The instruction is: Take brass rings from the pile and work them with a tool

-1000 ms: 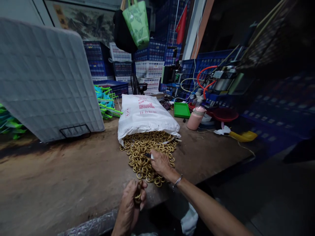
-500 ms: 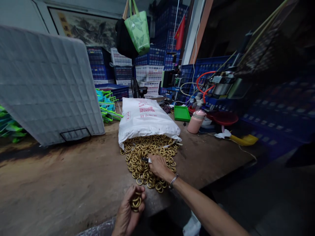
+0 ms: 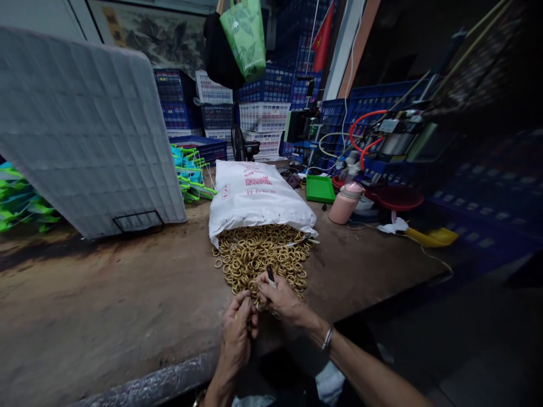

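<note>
Gold rings [image 3: 265, 254] lie heaped — left hand [image 3: 236, 334] curled round some, right hand [image 3: 287, 301] gripping a dark-tipped tool [image 3: 271, 277].

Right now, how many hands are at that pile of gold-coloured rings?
2. The left hand is at the near edge of the rings; the right hand is just beside it, gripping a small tool. No others show, though dark areas could hide some.

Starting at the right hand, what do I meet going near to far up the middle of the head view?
Right hand → pile of brass-coloured rings → white sack → black fan → stacked white crates.
</note>
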Action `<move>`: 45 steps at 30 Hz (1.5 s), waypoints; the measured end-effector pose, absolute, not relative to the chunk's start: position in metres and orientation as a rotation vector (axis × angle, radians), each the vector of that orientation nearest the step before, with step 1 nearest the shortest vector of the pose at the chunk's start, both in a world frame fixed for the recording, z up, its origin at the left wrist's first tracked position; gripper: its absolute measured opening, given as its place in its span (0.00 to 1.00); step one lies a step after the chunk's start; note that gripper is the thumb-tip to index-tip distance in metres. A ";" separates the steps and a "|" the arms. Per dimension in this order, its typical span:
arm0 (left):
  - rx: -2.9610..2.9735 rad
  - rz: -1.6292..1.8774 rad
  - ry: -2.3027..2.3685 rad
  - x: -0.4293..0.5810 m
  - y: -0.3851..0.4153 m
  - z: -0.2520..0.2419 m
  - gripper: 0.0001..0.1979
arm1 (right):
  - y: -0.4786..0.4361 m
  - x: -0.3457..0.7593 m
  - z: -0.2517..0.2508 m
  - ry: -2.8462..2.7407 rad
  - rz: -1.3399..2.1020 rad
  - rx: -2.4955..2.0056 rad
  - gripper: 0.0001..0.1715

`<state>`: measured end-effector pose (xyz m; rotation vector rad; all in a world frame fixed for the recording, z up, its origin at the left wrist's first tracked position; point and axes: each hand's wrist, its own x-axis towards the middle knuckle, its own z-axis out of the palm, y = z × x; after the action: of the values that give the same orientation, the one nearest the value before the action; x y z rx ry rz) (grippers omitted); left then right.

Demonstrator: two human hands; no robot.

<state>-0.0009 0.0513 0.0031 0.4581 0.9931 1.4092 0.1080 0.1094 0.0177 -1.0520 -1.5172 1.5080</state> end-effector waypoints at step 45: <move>0.749 1.237 1.297 -0.016 0.036 0.003 0.18 | 0.091 0.099 0.034 -2.010 1.123 -1.135 0.17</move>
<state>-0.0157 0.0359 0.0032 0.7488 1.2970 1.2374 0.0986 0.0913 0.0336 -1.1349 -2.0105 1.1228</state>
